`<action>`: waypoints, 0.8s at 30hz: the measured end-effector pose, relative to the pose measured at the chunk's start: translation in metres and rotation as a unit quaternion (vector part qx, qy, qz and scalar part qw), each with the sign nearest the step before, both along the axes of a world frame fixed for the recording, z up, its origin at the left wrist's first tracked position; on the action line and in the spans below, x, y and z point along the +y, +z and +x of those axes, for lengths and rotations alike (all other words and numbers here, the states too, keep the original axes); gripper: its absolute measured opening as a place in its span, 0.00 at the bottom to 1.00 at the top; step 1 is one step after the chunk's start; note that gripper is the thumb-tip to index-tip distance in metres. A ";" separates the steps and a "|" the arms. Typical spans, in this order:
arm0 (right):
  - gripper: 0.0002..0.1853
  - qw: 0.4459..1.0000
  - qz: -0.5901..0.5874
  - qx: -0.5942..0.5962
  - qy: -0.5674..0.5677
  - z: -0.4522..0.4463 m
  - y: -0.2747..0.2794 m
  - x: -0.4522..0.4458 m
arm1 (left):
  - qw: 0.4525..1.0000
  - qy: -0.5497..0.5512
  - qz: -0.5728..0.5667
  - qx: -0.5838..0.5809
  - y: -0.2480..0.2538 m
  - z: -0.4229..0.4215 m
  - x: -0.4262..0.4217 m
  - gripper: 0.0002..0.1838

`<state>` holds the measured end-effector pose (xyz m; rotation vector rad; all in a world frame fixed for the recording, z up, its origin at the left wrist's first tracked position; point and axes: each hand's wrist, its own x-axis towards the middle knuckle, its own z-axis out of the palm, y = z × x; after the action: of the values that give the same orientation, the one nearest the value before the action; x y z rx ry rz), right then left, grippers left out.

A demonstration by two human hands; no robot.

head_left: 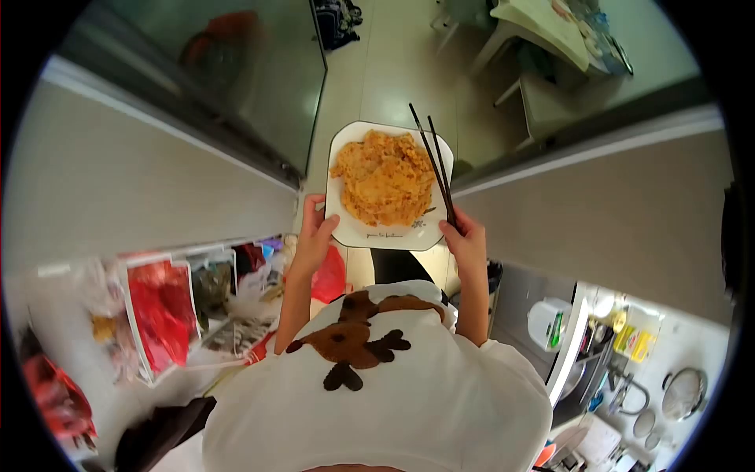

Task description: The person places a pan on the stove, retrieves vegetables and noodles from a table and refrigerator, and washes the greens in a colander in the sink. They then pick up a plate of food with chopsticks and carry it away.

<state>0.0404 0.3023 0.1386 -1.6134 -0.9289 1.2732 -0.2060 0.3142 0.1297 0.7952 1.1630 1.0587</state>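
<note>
A white square plate (354, 234) with rounded corners and a thin dark rim is held out in front of me. On it lies a golden-brown fried omelette-like food (385, 181). My left hand (317, 228) grips the plate's lower left edge, thumb on top. At the lower right corner, my right hand (465, 234) grips the plate, also with its thumb on top. Dark chopsticks (437, 161) run from the right hand up along the plate's right side, their tips past the far edge. The fingers under the plate are hidden.
Sliding-door frames and wall ends stand on both sides of a doorway, with a glass panel (275, 86) at left. Beyond is a tiled floor with a table (543, 31) and stool. A rack with a red bag (161, 311) is at lower left, a kitchen counter at lower right.
</note>
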 end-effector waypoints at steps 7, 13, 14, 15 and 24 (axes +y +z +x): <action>0.19 0.999 -0.014 0.038 -0.011 0.018 0.059 0.167 | 0.999 -0.035 0.012 -0.005 0.045 0.020 0.185 0.17; 0.18 0.993 0.011 0.038 -0.111 0.018 0.057 0.257 | 0.995 -0.091 0.018 -0.033 0.048 0.035 0.298 0.16; 0.18 0.991 0.002 0.064 -0.122 0.030 0.061 0.269 | 0.994 -0.101 0.022 -0.044 0.053 0.048 0.317 0.16; 0.17 0.987 -0.005 0.087 -0.133 0.041 0.061 0.283 | 0.990 -0.132 0.025 -0.051 0.040 0.056 0.342 0.15; 0.14 0.958 -0.017 0.042 -0.282 0.103 0.044 0.440 | 0.954 -0.291 -0.013 -0.068 0.019 0.157 0.566 0.13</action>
<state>0.1438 0.7424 0.1830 -1.6748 -0.3484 0.9472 -0.0490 0.8801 0.1488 0.9519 0.7502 0.5917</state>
